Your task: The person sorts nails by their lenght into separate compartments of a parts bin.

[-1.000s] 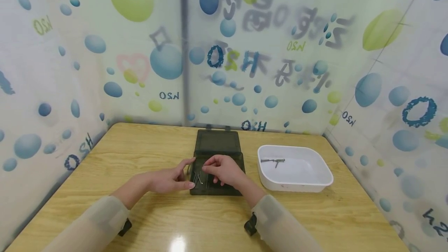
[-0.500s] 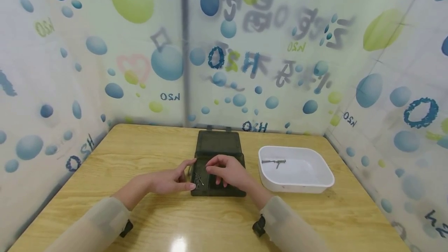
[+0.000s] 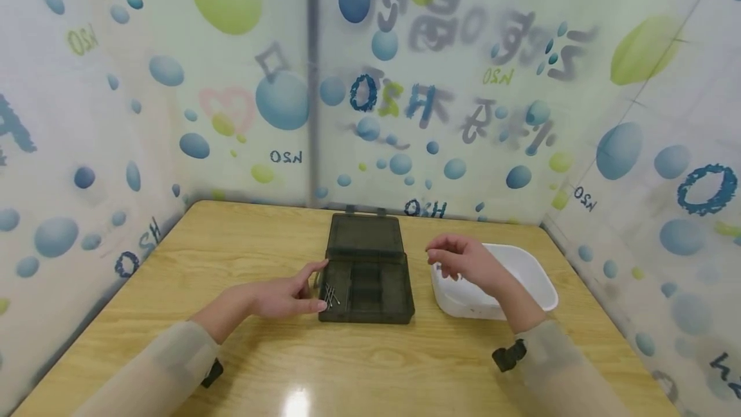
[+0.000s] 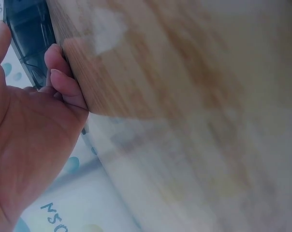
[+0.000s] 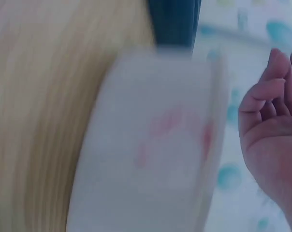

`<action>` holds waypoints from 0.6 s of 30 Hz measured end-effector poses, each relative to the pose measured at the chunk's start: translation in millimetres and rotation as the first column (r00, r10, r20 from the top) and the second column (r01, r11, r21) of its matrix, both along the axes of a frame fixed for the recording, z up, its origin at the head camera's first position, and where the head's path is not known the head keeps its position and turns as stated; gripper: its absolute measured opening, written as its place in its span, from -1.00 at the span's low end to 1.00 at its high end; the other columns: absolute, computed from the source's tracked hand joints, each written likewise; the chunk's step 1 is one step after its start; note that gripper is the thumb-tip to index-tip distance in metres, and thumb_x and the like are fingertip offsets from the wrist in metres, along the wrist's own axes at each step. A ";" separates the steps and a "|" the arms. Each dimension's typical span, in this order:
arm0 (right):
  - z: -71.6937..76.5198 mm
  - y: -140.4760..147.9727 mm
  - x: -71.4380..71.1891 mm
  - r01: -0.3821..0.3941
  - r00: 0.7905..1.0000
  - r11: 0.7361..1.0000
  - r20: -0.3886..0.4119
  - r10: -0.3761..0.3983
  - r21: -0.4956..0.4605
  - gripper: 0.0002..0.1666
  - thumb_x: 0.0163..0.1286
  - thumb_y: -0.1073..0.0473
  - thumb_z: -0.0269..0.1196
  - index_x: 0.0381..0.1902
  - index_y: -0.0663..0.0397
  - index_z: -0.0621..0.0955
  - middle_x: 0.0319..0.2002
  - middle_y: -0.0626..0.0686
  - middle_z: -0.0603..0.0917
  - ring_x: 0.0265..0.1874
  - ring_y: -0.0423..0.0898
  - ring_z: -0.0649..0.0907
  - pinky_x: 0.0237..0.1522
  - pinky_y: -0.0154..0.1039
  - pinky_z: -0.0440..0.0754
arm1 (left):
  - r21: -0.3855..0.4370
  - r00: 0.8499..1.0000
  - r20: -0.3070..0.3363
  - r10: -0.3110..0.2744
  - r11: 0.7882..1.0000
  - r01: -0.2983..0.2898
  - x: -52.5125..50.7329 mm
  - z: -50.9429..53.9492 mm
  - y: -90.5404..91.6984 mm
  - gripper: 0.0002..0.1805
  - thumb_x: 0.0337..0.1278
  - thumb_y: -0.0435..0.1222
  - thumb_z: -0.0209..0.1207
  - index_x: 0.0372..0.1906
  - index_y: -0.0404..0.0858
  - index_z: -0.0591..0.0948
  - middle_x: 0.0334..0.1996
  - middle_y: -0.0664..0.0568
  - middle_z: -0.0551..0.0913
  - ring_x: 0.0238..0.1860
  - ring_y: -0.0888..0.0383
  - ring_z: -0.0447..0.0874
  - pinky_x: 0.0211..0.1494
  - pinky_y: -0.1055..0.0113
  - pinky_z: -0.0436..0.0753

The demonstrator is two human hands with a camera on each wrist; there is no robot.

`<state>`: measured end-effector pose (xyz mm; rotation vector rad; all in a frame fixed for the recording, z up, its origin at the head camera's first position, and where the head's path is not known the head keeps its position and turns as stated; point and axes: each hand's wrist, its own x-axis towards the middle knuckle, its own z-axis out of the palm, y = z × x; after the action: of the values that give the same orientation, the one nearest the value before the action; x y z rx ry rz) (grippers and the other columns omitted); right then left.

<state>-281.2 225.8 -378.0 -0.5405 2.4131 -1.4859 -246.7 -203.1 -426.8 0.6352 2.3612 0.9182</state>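
- Rear wall: pale covering with blue and green bubbles, mirror-reversed "H2O" lettering, blurred grey characters and a faint pink heart; dark vertical band left of centre.
- Left wall and right wall: similarly patterned.
- Table: light wood grain, rear edge near wall.
- Bright reflection: near tabletop.

open dark box, crossed metal pins in its left compartment, white tub just beside it
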 end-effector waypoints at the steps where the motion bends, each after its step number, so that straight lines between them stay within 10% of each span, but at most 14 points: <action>1: -1.0 10.8 -4.1 0.017 1.000 1.000 0.005 -0.017 0.020 -0.59 0.70 -0.02 0.30 0.21 0.20 0.66 0.00 0.22 0.76 -0.34 0.00 0.68 -0.30 -0.15 0.69 | 0.001 1.000 0.002 0.000 1.000 0.000 0.1 0.0 -0.1 0.11 0.61 0.19 0.21 0.84 -0.01 -0.24 -0.03 -0.01 0.62 -0.02 0.10 0.58 0.13 0.07 0.54; 18: -37.7 66.6 -39.8 -0.022 0.984 0.957 0.176 -0.031 0.291 -0.62 0.61 0.20 0.32 0.31 0.10 0.67 -0.16 0.07 0.74 -0.24 -0.04 0.67 -0.14 -0.16 0.67 | 0.002 1.000 0.013 0.000 1.000 0.000 -1.0 0.9 0.3 0.12 0.60 0.19 0.23 0.84 0.00 -0.24 -0.01 -0.01 0.61 0.02 0.10 0.57 0.16 0.06 0.54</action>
<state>-321.1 292.4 -415.7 -0.3217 2.4292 -1.0966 -247.7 -202.9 -425.9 0.6283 2.3488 0.9223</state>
